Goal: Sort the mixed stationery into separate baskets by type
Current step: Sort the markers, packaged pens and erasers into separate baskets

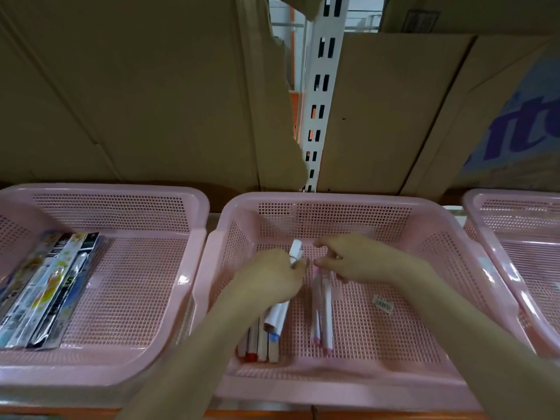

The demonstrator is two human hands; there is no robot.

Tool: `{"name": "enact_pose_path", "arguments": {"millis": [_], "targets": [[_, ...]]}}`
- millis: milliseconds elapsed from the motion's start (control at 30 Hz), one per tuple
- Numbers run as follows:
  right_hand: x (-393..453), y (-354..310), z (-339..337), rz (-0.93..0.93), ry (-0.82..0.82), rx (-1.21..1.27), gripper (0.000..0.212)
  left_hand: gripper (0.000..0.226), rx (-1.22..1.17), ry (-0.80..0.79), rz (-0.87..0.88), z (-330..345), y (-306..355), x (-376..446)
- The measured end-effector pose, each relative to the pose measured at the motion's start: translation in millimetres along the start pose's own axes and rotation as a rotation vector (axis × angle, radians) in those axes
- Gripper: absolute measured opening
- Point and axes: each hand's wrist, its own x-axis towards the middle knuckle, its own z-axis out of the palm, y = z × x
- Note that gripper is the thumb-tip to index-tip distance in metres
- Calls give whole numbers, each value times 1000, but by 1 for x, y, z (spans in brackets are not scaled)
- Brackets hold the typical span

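Inside middle pink basket [357, 386]: left hand [269, 280] clenched around white marker [294, 253], long axis front-to-back. Right hand [357, 262] loosely curled, grasp indeterminate, directly above pink-capped pens [321, 313] lying parallel. Packaged pens [45, 289] in left basket [121, 368].

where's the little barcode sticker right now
In the head view the barcode sticker lies flat on the floor of the middle basket, right of the pink-tipped markers and below the right hand.

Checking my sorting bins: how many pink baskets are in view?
3: left basket with packaged pens, middle basket under both hands, right basket cut off by the frame.
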Motion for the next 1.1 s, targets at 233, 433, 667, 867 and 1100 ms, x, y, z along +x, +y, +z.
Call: {"name": "enact_pose_path", "arguments": {"millis": [233, 433, 667, 867, 1100], "targets": [[-5, 2, -3, 32, -17, -79, 47, 28, 156, -100, -67, 8, 1, -4], [-6, -5, 3, 53, -49, -80, 56, 34, 80, -17, -59, -8, -9, -16], [2, -21, 18, 142, -142, 152, 40, 15, -249, 352, 126, -31, -25, -34], [-2, -34, 26, 184, -184, 139, 43, 26, -401, 488, 282, -41, -40, -41], [-5, -41, 24, 135, 0, -132, 66, 21, -494, 528, 339, -40, -48, -49]]}}
